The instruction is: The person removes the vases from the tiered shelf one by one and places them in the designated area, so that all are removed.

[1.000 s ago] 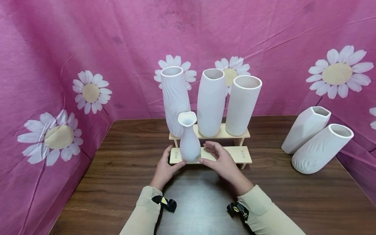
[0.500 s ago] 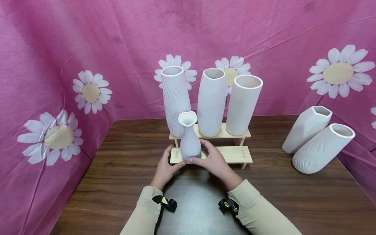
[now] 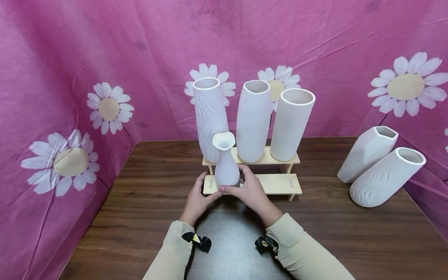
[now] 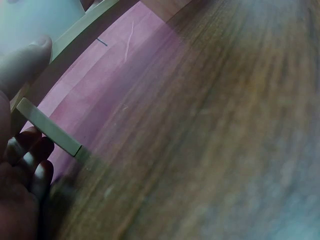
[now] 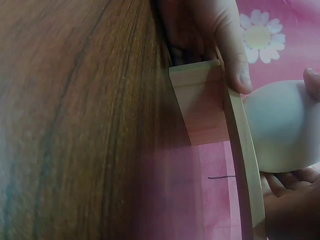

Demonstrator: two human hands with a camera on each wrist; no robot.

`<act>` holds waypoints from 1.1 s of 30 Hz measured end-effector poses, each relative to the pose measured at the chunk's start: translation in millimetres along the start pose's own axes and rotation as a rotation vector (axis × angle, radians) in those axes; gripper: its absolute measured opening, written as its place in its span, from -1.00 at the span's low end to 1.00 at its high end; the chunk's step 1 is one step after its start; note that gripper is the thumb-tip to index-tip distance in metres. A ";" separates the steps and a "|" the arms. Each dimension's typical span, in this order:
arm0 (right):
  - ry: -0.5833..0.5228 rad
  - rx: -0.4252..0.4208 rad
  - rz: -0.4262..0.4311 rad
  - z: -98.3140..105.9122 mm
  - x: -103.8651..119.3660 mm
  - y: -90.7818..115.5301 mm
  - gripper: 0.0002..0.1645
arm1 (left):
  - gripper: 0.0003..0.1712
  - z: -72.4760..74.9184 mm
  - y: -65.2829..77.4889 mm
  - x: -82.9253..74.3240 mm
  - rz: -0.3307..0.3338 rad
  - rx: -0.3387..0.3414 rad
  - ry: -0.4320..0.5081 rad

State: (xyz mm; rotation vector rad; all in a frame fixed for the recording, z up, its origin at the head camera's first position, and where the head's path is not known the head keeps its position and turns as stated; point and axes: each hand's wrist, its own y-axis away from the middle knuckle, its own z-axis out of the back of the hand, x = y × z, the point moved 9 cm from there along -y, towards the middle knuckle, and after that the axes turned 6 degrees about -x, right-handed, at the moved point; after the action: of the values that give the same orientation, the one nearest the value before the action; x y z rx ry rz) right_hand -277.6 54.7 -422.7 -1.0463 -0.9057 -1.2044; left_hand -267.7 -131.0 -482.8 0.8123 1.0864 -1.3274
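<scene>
A small white vase point(image 3: 226, 169) with a wavy flared rim stands upright toward the left end of the lower shelf of a two-step wooden display stand point(image 3: 278, 182). My right hand point(image 3: 254, 196) holds the vase low on its body, thumb across the front and fingers round the right side. At the stand's left end, my left hand point(image 3: 197, 200) grips the lower shelf, its thumb along the front edge. In the left wrist view, the left fingers point(image 4: 42, 147) curl beneath the shelf beside a wooden leg point(image 4: 52, 127).
On the upper shelf stand a swirl-textured vase point(image 3: 210, 116), a smooth vase point(image 3: 253, 120) and a ribbed vase point(image 3: 292, 124). Further right on the brown table point(image 3: 147, 194) are a faceted vase point(image 3: 367, 153) and a wave-patterned vase point(image 3: 386, 177). A pink daisy-printed cloth point(image 3: 157, 46) hangs behind.
My right hand has moved left from beside the vase and taken hold of its lower body. The left hand stays at the stand's left end.
</scene>
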 end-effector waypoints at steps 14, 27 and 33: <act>0.003 -0.015 0.049 14.7 4.6 10.0 0.00 | 0.07 -3.0 -0.2 -1.8 0.001 0.009 0.025; -0.021 -0.051 0.038 45.7 10.6 29.1 -0.06 | 0.08 0.2 -1.1 -0.6 -0.003 -0.002 0.009; -0.011 -0.068 0.013 57.4 9.1 34.8 -0.04 | 0.08 -0.2 0.0 0.4 -0.002 0.003 0.022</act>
State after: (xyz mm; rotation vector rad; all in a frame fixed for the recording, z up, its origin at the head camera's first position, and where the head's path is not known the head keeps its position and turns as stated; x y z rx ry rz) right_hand -242.2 108.8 -402.8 -1.1123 -0.8698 -1.2269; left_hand -267.7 -130.9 -483.2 0.8304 1.1026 -1.3247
